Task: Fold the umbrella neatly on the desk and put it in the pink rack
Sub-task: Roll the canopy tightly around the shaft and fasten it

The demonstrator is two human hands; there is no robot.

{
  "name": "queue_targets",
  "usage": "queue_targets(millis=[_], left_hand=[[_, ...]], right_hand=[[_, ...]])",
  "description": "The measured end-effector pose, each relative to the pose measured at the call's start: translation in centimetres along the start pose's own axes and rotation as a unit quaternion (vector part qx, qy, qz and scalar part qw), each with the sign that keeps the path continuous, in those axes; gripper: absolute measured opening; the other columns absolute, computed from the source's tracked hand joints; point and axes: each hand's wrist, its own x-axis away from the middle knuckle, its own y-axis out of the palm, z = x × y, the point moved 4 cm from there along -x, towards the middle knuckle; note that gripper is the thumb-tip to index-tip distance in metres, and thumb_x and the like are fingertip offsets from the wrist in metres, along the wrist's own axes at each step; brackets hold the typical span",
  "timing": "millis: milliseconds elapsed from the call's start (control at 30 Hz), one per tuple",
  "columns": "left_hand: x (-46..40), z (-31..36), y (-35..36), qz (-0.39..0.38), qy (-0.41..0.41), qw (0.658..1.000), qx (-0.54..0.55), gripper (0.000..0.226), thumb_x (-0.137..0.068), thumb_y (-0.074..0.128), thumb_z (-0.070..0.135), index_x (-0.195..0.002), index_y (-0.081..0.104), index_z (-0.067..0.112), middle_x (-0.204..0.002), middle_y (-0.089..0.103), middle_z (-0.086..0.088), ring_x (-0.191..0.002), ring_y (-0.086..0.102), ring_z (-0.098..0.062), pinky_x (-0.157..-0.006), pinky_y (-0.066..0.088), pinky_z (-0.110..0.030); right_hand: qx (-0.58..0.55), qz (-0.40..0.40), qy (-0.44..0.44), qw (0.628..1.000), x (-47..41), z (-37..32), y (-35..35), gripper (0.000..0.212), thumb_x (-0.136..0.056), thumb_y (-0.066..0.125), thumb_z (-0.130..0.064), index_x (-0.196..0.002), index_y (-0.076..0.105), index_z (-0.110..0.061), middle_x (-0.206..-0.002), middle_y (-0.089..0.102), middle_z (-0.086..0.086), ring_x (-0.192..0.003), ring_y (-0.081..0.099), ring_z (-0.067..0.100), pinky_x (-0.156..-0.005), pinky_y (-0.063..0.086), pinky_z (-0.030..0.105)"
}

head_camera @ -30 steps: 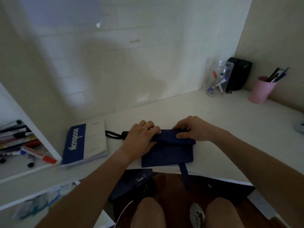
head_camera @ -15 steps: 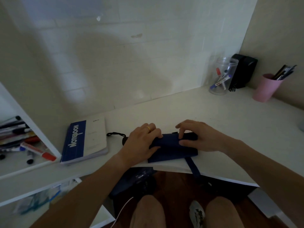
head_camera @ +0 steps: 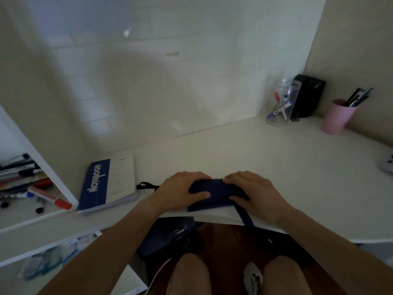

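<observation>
A dark blue folding umbrella (head_camera: 214, 191) lies rolled into a short bundle near the front edge of the white desk (head_camera: 276, 165). My left hand (head_camera: 180, 193) wraps its left end and my right hand (head_camera: 253, 194) wraps its right end. Its closing strap (head_camera: 246, 218) hangs over the desk edge, and a black wrist loop (head_camera: 146, 185) sticks out to the left. The pink rack (head_camera: 337, 117), a pink cup holding dark pens, stands at the far right against the wall.
A blue and white notebook (head_camera: 108, 186) lies left of the umbrella. A clear jar of markers (head_camera: 281, 103) and a black box (head_camera: 308, 95) stand in the back corner. A shelf with markers (head_camera: 32, 188) is at the left. A dark bag (head_camera: 168, 237) sits under the desk.
The flat hanging canopy cloth has been rolled up into a tight bundle. Both hands have closed around the roll, with the right hand moving from on top to around the right end.
</observation>
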Motion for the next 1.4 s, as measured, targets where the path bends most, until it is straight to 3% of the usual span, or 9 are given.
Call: queue_targets(millis=[100,167,333,433,633,833,967,1133,1400], left_hand=[[0.4,0.2,0.2,0.014,0.01,1.0,0.021,0.043,-0.087,0.073,0.049,-0.126,0.061,0.035,-0.119,0.069,0.011,-0.103,0.064,-0.006,-0.091,0.055,-0.036],[0.7,0.5,0.5,0.03,0.014,0.999,0.022,0.041,-0.086,0.073,0.05,-0.122,0.059,0.035,-0.114,0.068,0.01,-0.099,0.064,-0.007,-0.087,0.056,-0.038],[1.2,1.2,1.3,0.074,0.013,0.997,0.017,0.035,-0.089,0.072,0.045,-0.116,0.057,0.03,-0.102,0.07,0.01,-0.086,0.064,-0.009,-0.078,0.056,-0.039],[1.3,2.1,1.8,0.112,0.006,0.994,-0.007,0.035,-0.087,0.071,0.047,-0.116,0.057,0.032,-0.101,0.068,0.011,-0.087,0.061,-0.011,-0.078,0.053,-0.038],[0.6,4.7,3.1,0.187,0.037,0.979,-0.069,0.038,-0.079,0.069,0.047,-0.112,0.06,0.03,-0.099,0.069,0.007,-0.089,0.061,-0.016,-0.08,0.05,-0.041],[0.4,6.2,4.1,0.23,0.091,0.961,-0.125,0.034,-0.078,0.075,0.037,-0.106,0.061,0.025,-0.096,0.064,0.004,-0.086,0.057,-0.018,-0.072,0.043,-0.033],[0.9,6.7,4.6,0.264,0.156,0.94,-0.151,0.029,-0.079,0.076,0.027,-0.103,0.062,0.019,-0.098,0.063,-0.001,-0.087,0.055,-0.021,-0.072,0.042,-0.034],[1.0,6.6,5.0,0.257,0.183,0.934,-0.169,0.027,-0.08,0.077,0.021,-0.105,0.066,0.018,-0.103,0.065,-0.002,-0.09,0.055,-0.022,-0.075,0.041,-0.034],[1.0,5.9,5.1,0.249,0.19,0.938,-0.149,0.03,-0.084,0.075,0.028,-0.11,0.068,0.016,-0.107,0.066,-0.005,-0.093,0.058,-0.024,-0.076,0.044,-0.037]], right_hand=[[0.037,0.062,0.027,0.997,3.1,-1.8,0.8,0.053,-0.092,0.063,-0.045,-0.139,0.057,-0.022,-0.146,0.055,-0.003,-0.133,0.052,0.017,-0.106,0.049,0.042],[0.039,0.115,0.069,0.99,6.0,-3.2,1.4,0.061,-0.086,0.068,-0.053,-0.135,0.062,-0.017,-0.146,0.054,0.002,-0.137,0.048,0.02,-0.112,0.042,0.041],[0.148,0.184,0.104,0.966,10.2,-4.2,3.4,0.03,-0.085,0.064,-0.019,-0.111,0.074,-0.008,-0.113,0.07,0.011,-0.102,0.067,0.034,-0.094,0.044,0.041],[0.159,0.196,0.077,0.965,10.2,-4.4,4.0,0.033,-0.084,0.055,-0.006,-0.109,0.076,-0.005,-0.106,0.073,0.011,-0.095,0.067,0.031,-0.089,0.044,0.037],[0.145,0.194,0.021,0.97,9.4,-5.1,2.5,0.033,-0.065,0.073,-0.005,-0.097,0.079,-0.006,-0.092,0.074,0.007,-0.087,0.06,0.02,-0.07,0.053,0.031],[0.14,0.145,-0.038,0.979,7.0,-5.1,-0.2,0.023,-0.07,0.066,-0.009,-0.086,0.08,-0.017,-0.079,0.073,-0.002,-0.066,0.064,0.015,-0.056,0.048,0.024],[0.044,0.158,0.059,0.985,5.1,-2.8,-3.6,0.018,-0.073,0.08,-0.013,-0.087,0.081,-0.026,-0.081,0.078,-0.009,-0.069,0.072,0.009,-0.062,0.058,0.023],[-0.115,0.132,0.171,0.969,3.9,0.2,-4.4,0.015,-0.07,0.089,-0.02,-0.079,0.079,-0.025,-0.073,0.075,-0.012,-0.063,0.068,0.0,-0.064,0.056,0.013],[-0.109,0.007,0.183,0.977,1.1,2.4,-5.2,0.008,-0.078,0.083,-0.028,-0.085,0.08,-0.03,-0.08,0.071,-0.013,-0.071,0.065,0.003,-0.068,0.053,0.021]])
